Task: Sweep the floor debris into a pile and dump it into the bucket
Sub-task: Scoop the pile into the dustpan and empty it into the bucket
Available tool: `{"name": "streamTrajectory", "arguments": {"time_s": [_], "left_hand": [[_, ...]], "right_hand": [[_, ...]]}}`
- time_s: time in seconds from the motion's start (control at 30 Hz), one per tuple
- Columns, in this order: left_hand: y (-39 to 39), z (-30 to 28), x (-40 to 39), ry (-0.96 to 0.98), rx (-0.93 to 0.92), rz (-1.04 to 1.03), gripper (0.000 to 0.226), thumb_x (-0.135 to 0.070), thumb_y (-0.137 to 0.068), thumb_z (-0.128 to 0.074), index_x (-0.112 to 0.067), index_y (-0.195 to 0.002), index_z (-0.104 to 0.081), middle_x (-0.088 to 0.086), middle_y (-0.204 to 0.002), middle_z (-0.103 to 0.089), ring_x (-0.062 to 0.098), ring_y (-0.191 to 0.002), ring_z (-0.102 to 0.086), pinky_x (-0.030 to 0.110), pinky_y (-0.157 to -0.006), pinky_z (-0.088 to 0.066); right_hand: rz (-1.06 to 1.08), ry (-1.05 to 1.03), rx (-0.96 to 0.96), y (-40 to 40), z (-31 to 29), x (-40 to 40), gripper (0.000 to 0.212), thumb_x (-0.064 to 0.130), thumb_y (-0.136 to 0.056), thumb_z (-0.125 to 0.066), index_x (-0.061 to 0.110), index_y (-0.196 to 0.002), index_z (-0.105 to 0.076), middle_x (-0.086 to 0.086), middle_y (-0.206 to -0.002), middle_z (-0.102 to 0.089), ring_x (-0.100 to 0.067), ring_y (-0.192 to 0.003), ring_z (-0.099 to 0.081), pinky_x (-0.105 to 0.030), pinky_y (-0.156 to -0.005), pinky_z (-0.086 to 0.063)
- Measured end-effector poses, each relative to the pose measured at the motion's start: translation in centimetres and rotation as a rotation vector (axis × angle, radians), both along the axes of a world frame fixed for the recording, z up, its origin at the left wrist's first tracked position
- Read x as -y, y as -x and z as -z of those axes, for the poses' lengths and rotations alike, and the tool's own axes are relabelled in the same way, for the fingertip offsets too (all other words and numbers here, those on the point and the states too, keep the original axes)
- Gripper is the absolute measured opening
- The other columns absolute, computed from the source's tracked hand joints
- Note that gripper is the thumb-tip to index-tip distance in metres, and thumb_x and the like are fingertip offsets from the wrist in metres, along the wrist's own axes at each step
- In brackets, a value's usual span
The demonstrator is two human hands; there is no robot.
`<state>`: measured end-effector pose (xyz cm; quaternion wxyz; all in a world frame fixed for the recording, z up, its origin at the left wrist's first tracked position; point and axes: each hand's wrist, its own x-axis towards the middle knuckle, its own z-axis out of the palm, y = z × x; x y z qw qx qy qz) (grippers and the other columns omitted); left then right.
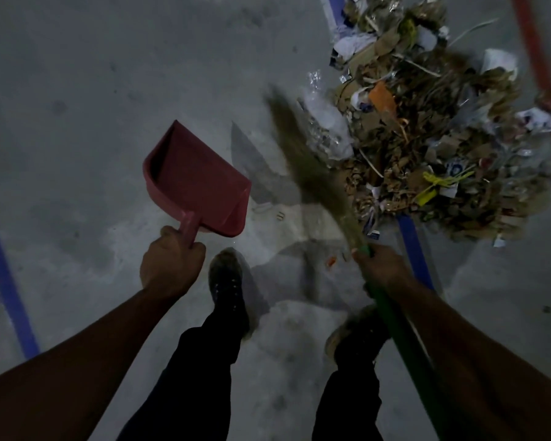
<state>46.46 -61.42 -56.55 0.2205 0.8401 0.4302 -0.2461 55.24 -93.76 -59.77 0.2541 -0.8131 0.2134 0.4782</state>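
**Fingers wrapped on dustpan handle and broom stick, debris heaped at upper right**

Fingers of the left hand are curled tight round the short handle of the red dustpan, thumb side up, with the handle stub poking out just above the knuckles. From there the pan stretches away toward the centre left of the frame, its open scoop facing up with nothing visible in it. Whether it is held above the grey concrete floor or touching it cannot be told.

At lower centre right, the right hand grips the green stick of the broom, fingers closed about it where the stick meets the straw. The stick runs back along the forearm toward the lower right corner. The straw head reaches up and left of the fingers, blurred, with its right edge at the left edge of the debris pile.

That pile of dry leaves, torn paper, cardboard and plastic scraps fills the upper right of the frame, up and right of the right hand and well apart from the dustpan. A few small scraps lie between pan and broom. Two dark shoes stand at bottom centre. Blue floor stripes run along the left edge and beneath the pile, and a red stripe runs down the upper right.
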Motion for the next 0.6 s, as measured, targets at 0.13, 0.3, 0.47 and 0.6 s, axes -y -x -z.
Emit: {"name": "streamTrajectory", "arguments": {"time_s": [0.13,0.3,0.47,0.6], "left_hand": [[0.0,-0.5,1.0,-0.018,-0.003,0.008,0.033,-0.026,-0.086,-0.059,0.001,-0.101,-0.047,0.016,-0.088,-0.056,0.033,-0.077,-0.057,0.035,-0.067,-0.046],[0.4,-1.8,3.1,-0.029,-0.001,-0.040,0.036,-0.026,-0.085,-0.059,0.002,-0.105,-0.049,0.021,-0.098,-0.060,0.037,-0.089,-0.060,0.037,-0.072,-0.046],[1.4,-2.0,5.9,-0.066,0.001,-0.118,0.038,-0.027,-0.084,-0.059,0.004,-0.106,-0.052,0.022,-0.102,-0.062,0.036,-0.090,-0.061,0.036,-0.072,-0.046],[2.7,-1.6,8.9,-0.088,0.006,-0.201,0.038,-0.029,-0.082,-0.059,0.004,-0.101,-0.056,0.019,-0.097,-0.064,0.029,-0.080,-0.059,0.031,-0.066,-0.043]], "right_hand": [[-0.002,-0.042,0.142,-0.6,-2.3,2.2,0.024,0.034,-0.099,-0.053,0.012,-0.104,-0.060,-0.010,-0.069,-0.058,-0.027,-0.052,-0.063,-0.029,-0.044,-0.049],[-0.222,-0.134,0.182,2.5,-5.8,3.2,0.021,0.037,-0.099,-0.052,0.029,-0.116,-0.059,0.001,-0.091,-0.066,-0.017,-0.081,-0.064,-0.024,-0.063,-0.047],[-0.511,-0.168,-0.017,5.1,-3.9,5.2,0.014,0.039,-0.097,-0.052,0.030,-0.106,-0.056,0.005,-0.089,-0.062,-0.015,-0.078,-0.062,-0.030,-0.067,-0.051],[-0.569,-0.104,-0.093,2.8,-0.8,9.2,0.016,0.034,-0.098,-0.054,0.022,-0.105,-0.061,-0.002,-0.090,-0.064,-0.014,-0.074,-0.061,-0.025,-0.060,-0.045]]}}
